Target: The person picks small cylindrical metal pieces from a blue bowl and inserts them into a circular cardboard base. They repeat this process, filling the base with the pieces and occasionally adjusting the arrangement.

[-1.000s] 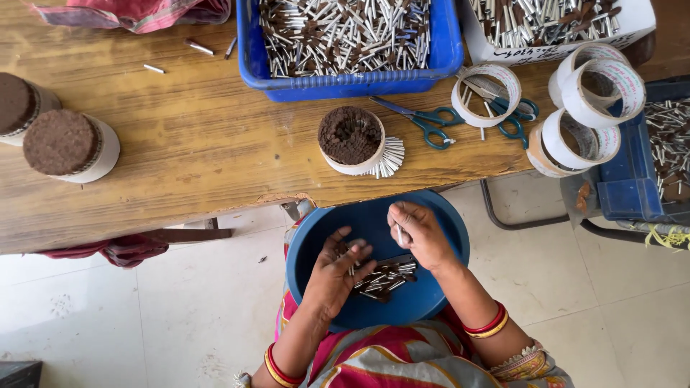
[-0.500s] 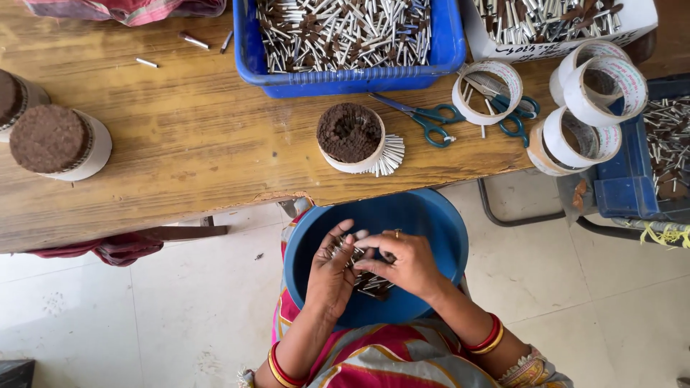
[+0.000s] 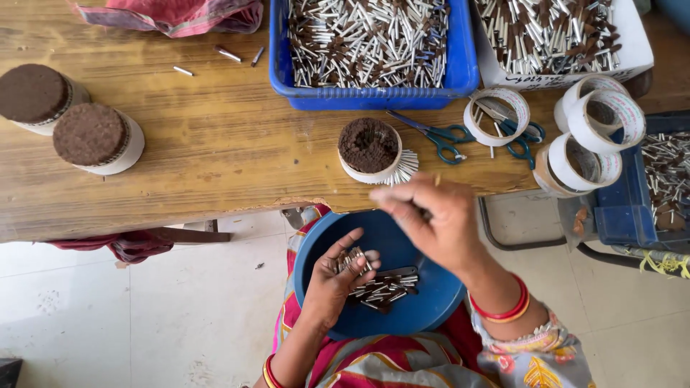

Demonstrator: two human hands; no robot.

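Overhead view of a worn wooden table [image 3: 215, 158] with a person seated below it. At the far left stand two round white-banded bundles topped with dark brown powder [image 3: 68, 115], just beside each other. A crumpled red and pink cloth [image 3: 172, 14] lies at the table's top edge, with a few loose small sticks [image 3: 228, 53] near it.

Lower down, the person's left hand [image 3: 334, 280] is curled, palm up, around a small clutch of short silver and brown sticks [image 3: 350, 259], inside a round blue plastic bowl [image 3: 431, 309] on the lap. More of the same sticks [image 3: 384, 291] lie on the bowl's floor, just beside that hand.

Above, on the table, a blue plastic crate full of silver and brown sticks [image 3: 370, 43] sits behind a third round bundle with a dark top [image 3: 369, 147], which rests near the table edge. The right hand [image 3: 431, 215] is raised over the bowl's rim, close to that bundle, fingers pinched together; whether they grip anything cannot be told.

Farther right lie teal-handled scissors [image 3: 438, 136], several rolls of clear adhesive tape [image 3: 593, 122], and a white tray of sticks [image 3: 560, 36]
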